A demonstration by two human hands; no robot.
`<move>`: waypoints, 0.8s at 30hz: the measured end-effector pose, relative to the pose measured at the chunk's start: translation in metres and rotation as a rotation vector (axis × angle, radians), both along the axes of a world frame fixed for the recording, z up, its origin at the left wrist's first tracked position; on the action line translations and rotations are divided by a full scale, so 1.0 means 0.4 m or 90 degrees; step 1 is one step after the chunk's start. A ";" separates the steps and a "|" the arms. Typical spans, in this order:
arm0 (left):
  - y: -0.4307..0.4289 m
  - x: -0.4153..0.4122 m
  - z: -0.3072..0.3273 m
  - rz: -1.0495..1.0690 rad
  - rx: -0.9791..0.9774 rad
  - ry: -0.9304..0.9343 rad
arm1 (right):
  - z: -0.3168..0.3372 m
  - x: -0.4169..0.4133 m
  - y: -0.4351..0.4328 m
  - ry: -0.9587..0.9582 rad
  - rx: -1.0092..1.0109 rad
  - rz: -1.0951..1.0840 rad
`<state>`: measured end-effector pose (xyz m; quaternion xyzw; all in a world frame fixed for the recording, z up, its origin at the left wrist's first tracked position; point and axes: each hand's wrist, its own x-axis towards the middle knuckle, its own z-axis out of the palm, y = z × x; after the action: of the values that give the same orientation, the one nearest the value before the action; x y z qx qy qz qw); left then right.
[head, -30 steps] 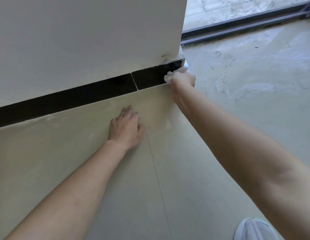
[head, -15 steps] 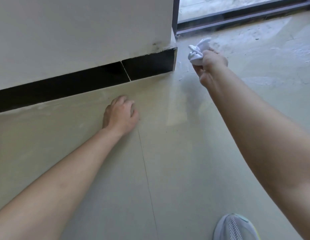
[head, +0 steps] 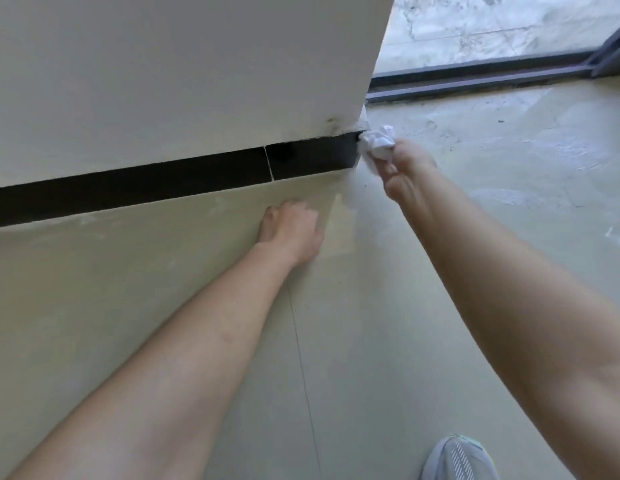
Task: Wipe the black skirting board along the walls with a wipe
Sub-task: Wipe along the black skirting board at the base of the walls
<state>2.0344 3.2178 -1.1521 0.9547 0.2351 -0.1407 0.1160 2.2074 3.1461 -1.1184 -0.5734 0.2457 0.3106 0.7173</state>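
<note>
Right hand: grips crumpled white paper wipe at the corner end of the glossy black skirting board.
Left hand: rests on beige tiled floor; blurred, finger pose unclear.

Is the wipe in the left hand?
No, the right hand grips the wipe at the corner of the skirting board; the left hand rests on the floor.

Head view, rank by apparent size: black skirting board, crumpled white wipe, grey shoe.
1. black skirting board
2. grey shoe, though cropped and nearer the camera, so unsure
3. crumpled white wipe
</note>
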 end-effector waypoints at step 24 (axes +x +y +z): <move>-0.110 0.104 -0.039 0.224 0.048 0.027 | -0.088 0.149 -0.131 0.068 -0.042 0.285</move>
<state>2.0762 3.1738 -1.1676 0.8993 0.4064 -0.1290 0.0978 2.2671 3.0939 -1.1538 -0.6194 0.1599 0.4837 0.5973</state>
